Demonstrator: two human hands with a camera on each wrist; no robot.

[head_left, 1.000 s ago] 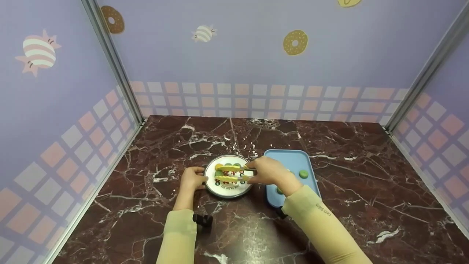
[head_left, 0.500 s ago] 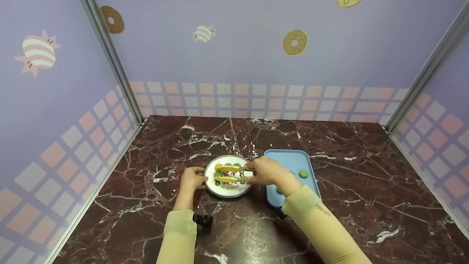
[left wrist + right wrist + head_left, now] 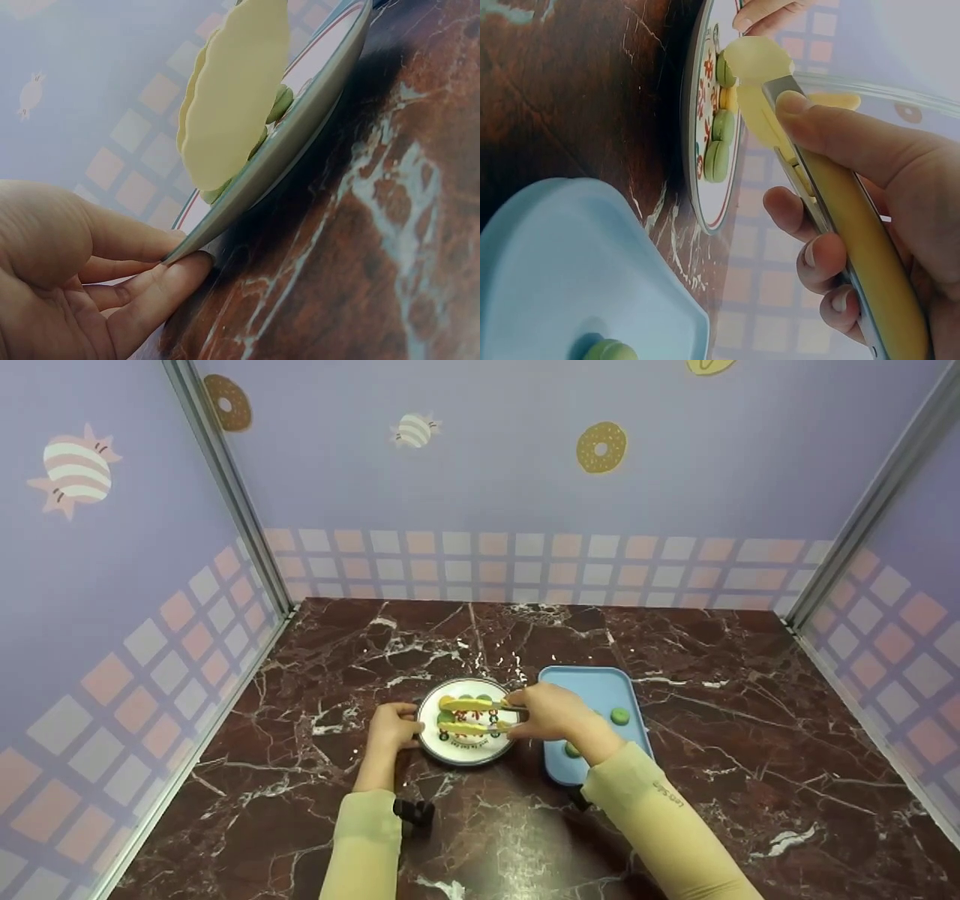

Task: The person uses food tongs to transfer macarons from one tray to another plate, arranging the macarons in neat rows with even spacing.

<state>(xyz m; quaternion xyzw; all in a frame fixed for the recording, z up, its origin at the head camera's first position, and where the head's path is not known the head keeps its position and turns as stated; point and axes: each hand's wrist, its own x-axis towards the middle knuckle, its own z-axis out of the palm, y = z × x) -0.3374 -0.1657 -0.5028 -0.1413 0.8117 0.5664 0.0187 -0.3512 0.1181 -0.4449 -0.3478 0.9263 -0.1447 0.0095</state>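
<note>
My right hand [image 3: 553, 712] grips a pair of yellow tongs [image 3: 866, 247], thumb on one arm and fingers curled round the other. The tongs' scalloped yellow heads [image 3: 236, 97] stand apart over a round white plate [image 3: 466, 753] with a dark-edged rim and printed red pattern. Green macarons [image 3: 717, 161] and a yellow macaron [image 3: 724, 97] lie on the plate, close beneath the tongs. No macaron shows between the heads in the right wrist view. My left hand [image 3: 393, 727] pinches the plate's left rim, fingers underneath in the left wrist view.
A light blue tray [image 3: 589, 684] lies right of the plate, partly under my right forearm. On it sit several green macarons, one [image 3: 620, 716] near its right side. Patterned lilac walls [image 3: 480, 472] enclose the dark marble-look table [image 3: 360, 840] at the back and sides.
</note>
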